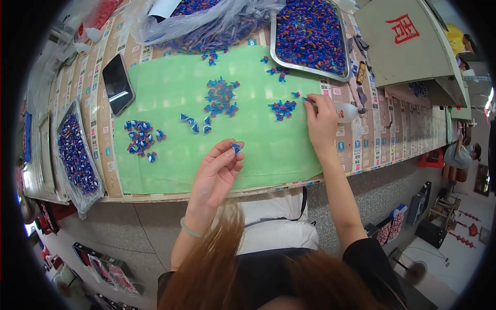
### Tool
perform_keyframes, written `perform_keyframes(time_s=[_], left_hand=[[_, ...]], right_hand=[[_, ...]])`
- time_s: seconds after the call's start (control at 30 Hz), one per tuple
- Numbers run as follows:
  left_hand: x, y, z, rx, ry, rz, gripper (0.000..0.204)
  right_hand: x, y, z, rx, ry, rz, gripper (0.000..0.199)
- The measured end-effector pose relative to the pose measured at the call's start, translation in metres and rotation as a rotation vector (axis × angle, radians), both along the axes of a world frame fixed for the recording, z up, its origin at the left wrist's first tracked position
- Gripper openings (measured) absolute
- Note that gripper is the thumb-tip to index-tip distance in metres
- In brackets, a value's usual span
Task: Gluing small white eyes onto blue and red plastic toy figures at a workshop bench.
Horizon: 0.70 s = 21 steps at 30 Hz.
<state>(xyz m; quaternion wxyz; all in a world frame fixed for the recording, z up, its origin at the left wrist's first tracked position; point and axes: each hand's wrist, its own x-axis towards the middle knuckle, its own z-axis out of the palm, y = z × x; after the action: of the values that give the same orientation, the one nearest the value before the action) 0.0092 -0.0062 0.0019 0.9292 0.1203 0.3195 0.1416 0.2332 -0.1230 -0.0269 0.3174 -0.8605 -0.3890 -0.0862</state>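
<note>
My left hand [213,173] is above the front of the green mat [268,163], thumb and finger pinched on a small blue-and-white plastic piece [236,148]. At the mat's right edge, the fingertips of my right hand [322,123] are pressed together; whatever is between them is too small to make out. Close to those fingertips lie a loose blue piece [296,94] and a small heap of blue-and-red pieces [282,109]. A larger cluster of similar pieces [220,97] spreads over the middle. Several blue-and-white pieces [194,124] lie nearer, with another group [138,138] at left.
A metal tray [274,51] full of coloured pieces and a clear plastic bag [206,31] stand at the back. A phone [118,85] and a filled tray [77,150] lie left. Right of my right hand are a small bottle [347,112] and a large box [408,41].
</note>
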Motion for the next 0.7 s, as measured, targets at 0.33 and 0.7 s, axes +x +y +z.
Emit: perform_keyframes(time_s=[0.33, 0.7], left_hand=[[0.008, -0.005, 0.001, 0.027, -0.017, -0.051, 0.018], [0.001, -0.006, 0.008, 0.434, 0.078, -0.133, 0.022]], right_hand=[[-0.089, 0.008, 0.061, 0.309, 1.217, 0.212, 0.01], [-0.1, 0.016, 0.055, 0.221, 1.278, 0.293, 0.011]])
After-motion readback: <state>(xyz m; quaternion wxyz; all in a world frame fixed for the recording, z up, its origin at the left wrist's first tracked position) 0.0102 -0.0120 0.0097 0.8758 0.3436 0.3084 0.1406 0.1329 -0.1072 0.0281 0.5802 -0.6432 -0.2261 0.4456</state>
